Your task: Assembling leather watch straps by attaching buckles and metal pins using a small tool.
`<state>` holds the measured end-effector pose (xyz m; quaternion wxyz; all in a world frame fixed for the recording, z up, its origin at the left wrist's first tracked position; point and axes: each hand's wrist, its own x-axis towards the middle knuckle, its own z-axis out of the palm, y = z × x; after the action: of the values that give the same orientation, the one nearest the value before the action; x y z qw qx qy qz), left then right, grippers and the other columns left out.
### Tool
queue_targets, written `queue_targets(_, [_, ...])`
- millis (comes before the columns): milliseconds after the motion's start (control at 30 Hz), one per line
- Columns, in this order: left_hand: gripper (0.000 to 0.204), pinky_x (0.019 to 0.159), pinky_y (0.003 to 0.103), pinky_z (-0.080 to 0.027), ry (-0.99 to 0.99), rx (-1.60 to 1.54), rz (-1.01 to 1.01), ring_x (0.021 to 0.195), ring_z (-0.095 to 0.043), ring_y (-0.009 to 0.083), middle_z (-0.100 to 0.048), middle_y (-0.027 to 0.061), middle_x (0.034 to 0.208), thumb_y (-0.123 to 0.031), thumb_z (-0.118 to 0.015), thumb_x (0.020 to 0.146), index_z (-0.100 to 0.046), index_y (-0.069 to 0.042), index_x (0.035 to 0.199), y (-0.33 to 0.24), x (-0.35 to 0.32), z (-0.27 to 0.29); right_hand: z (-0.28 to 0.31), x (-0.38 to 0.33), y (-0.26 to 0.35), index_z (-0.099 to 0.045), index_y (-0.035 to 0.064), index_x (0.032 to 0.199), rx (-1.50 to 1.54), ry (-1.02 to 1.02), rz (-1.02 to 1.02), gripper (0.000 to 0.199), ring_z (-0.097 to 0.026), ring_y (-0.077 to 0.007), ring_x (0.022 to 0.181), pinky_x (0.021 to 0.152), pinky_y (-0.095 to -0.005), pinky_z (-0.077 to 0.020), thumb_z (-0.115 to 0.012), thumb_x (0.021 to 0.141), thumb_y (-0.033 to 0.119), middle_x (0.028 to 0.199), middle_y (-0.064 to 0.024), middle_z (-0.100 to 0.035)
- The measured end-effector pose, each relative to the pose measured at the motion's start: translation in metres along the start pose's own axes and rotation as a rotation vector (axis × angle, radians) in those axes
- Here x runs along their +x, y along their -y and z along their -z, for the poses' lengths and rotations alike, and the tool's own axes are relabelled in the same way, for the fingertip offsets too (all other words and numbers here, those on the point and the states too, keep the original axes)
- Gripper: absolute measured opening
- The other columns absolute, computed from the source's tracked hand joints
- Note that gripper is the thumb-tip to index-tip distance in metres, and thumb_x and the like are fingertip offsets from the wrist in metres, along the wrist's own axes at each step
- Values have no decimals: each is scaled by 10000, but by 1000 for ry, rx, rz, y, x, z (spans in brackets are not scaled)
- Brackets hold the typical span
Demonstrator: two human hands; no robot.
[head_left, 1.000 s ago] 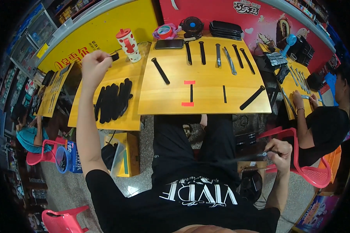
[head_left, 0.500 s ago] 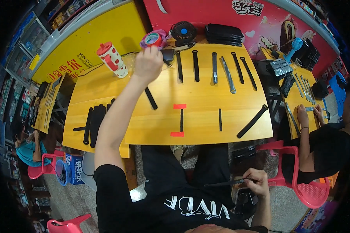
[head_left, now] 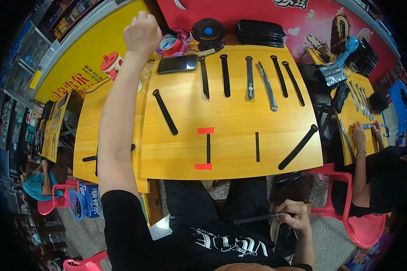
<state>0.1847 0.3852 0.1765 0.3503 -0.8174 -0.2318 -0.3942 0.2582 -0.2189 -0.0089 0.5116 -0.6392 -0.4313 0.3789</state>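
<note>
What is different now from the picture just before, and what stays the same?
The left hand moved up and left, uncovering the phone. The right hand still holds the dark strap; the straps on the table stayed in place.

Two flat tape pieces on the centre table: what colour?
Both red: far piece and near piece, best seen in the head view.

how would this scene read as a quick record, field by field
left hand: raised, fingers curled; in view, beside red tape roll; any contents hidden
right hand: holding dark strap, on the person's side of the table
table colour: yellow
far row: six straps
markers: two red tape pieces, black strip between
table's back: black fan, dark phone
</note>
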Motion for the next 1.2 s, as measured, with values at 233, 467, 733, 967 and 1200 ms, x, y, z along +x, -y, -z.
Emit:
queue_targets(233, [117, 572, 358, -504, 272, -57, -346, 785, -611, 232, -579, 89, 841, -148, -599, 779, -649, -49, 816, -65, -102, -31, 3, 4, 5, -617, -42, 702, -3, 7, -19, 152, -647, -201, 664, 588, -296, -500, -644, 738, 104, 775, -130, -665])
queue_targets(467, [197, 665, 418, -524, 663, -400, -162, 791, -654, 309, -629, 148, 856, -186, -652, 830, -666, 7, 791, -84, -149, -1, -1, 5, 28, -603, -26, 675, -64, 87, -7, 176, -646, -203, 682, 593, -307, -499, -646, 753, 125, 780, -123, -659])
queue_targets(733, [171, 799, 336, -522, 913, -1520, 295, 843, -656, 231, -679, 114, 954, -166, -682, 881, -698, -7, 943, -119, -130, 167, -12, 0, 77, -590, -16, 695, -155, 72, 267, 145, -640, -234, 629, 541, -323, -476, -666, 784, 71, 771, -132, -643])
queue_targets(967, [204, 708, 340, -507, 1072, -1855, -413, 792, -641, 221, -655, 117, 871, -119, -555, 970, -625, -11, 1128, -145, -191, 296, -43, -5, 145, -564, -27, 683, -91, -109, 510, 141, -618, -214, 584, 534, -296, -468, -656, 788, -7, 765, -176, -656])
queue_targets(1200, [140, 576, 324, -482, 1246, -1874, -129, 579, -611, 220, -578, 100, 642, -83, -543, 962, -613, 32, 925, -103, -212, 315, -39, -18, 139, -643, -17, 831, -277, 97, 46, 182, -614, -158, 699, 631, -278, -461, -731, 827, 143, 774, -96, -642])
